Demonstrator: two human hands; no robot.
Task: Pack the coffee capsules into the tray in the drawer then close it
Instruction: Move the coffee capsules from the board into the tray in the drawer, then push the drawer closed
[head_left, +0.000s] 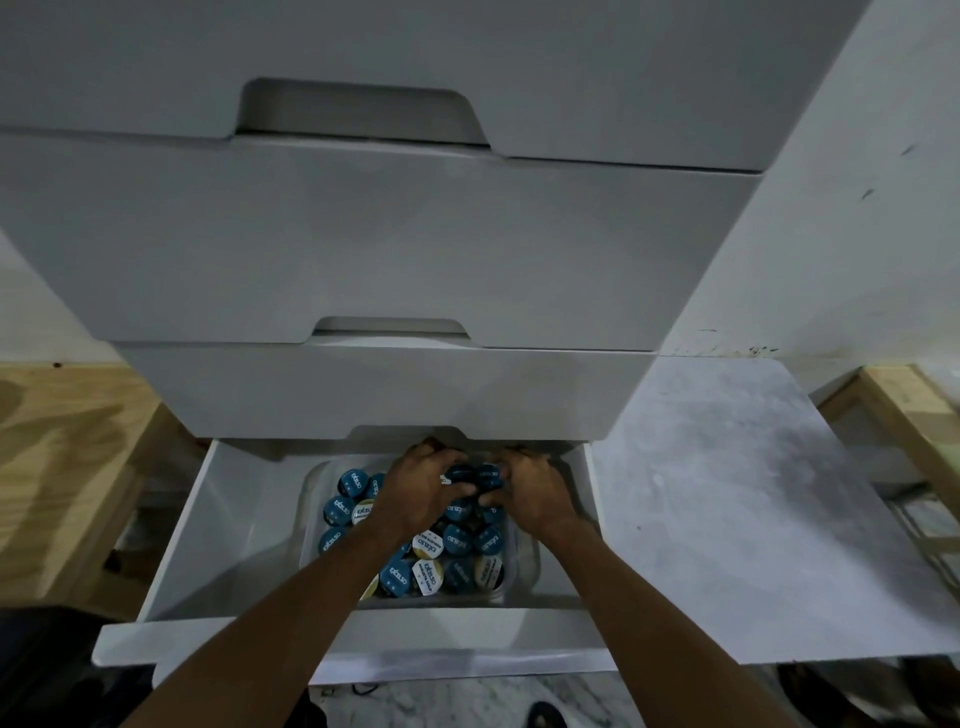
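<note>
The bottom drawer (234, 525) of a white chest stands pulled out. Inside it sits a clear plastic tray (524, 566) filled with several coffee capsules (457, 540), most with blue lids and a few with white and gold lids. Both my hands reach into the far end of the tray. My left hand (415, 491) has its fingers curled down over blue capsules at the back. My right hand (530, 493) curls round blue capsules (475, 475) that lie between the two hands. Which capsules each hand actually grips is partly hidden by the fingers.
Three shut white drawers (374, 249) rise above the open one, the lowest overhanging its back. A grey marbled slab (737, 509) lies to the right. Wooden boards (67, 447) lie to the left, and a wooden frame (904, 405) stands at the far right.
</note>
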